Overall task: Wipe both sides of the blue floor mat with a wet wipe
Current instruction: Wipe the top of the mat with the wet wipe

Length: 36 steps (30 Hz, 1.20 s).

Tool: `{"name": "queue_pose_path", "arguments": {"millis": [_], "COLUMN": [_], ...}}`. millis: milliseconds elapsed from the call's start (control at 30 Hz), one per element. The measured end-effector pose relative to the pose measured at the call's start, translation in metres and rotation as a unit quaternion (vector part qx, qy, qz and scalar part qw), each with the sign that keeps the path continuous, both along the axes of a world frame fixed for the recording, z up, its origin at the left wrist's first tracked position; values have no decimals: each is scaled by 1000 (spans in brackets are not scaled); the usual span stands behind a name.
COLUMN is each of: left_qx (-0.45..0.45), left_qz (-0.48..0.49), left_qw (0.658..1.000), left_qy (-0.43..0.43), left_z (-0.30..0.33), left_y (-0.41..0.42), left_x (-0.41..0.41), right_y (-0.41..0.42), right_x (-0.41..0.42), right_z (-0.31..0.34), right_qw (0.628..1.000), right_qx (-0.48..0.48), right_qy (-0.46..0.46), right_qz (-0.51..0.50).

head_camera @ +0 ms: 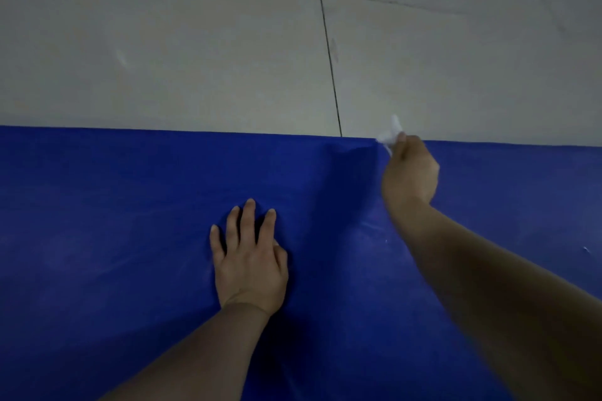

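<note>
The floor [163, 42] is laid with pale grey tiles, crossed by a dark grout line [327, 42] that runs from the top of the view down to the mat's far edge. A fainter joint is seen slanting across the upper tiles, and a glossy, clear reflection is caught in the top right corner — what it belongs to cannot be told.

The mat [97, 221] is spread flat over the lower half of the view, its long axis running left to right and its far edge lying almost straight across the tiles. Faint pale streaks are visible on its blue surface, and a shallow crease is raised near the far edge, just left of the right hand.

The left hand [249, 257] is laid palm down on the mat near the middle, fingers straight and slightly spread, pressing the fabric; nothing is held by it.

The right hand [408, 169] is stretched out to the far edge, fingers curled and pinched closed around the wipe [391, 133] — a small, crumpled white wad, blurred, which sticks out beyond the fingertips right at the mat's border with the tiles.
</note>
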State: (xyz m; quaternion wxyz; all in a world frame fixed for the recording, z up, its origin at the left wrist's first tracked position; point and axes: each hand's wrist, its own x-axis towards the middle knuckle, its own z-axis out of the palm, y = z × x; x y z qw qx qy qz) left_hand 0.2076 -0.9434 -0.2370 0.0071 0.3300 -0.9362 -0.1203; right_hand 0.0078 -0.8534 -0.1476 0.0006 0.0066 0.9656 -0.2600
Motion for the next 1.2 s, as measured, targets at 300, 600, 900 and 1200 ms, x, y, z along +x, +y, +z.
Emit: {"name": "queue_pose_path", "arguments": {"millis": [300,600,900,1200], "left_qx": [-34,-36,-8,-49], "left_qz": [8,14,-16,-32], "left_qw": [999,999,996,998], "left_qy": [1,-29,-83,-25], "left_z": [-3,-2,-1,-9], "left_y": [2,2,-1,-7], "left_x": [-1,-1,5,5], "right_y": [-7,20,19,55], "right_x": [18,-33,-16,-80], "right_z": [-71,-38,-67,-14], "right_qw": [887,946,878,983], "right_qx": [206,161,144,-166], "right_qy": [-10,64,-93,24], "right_qz": [413,272,447,-71]}}
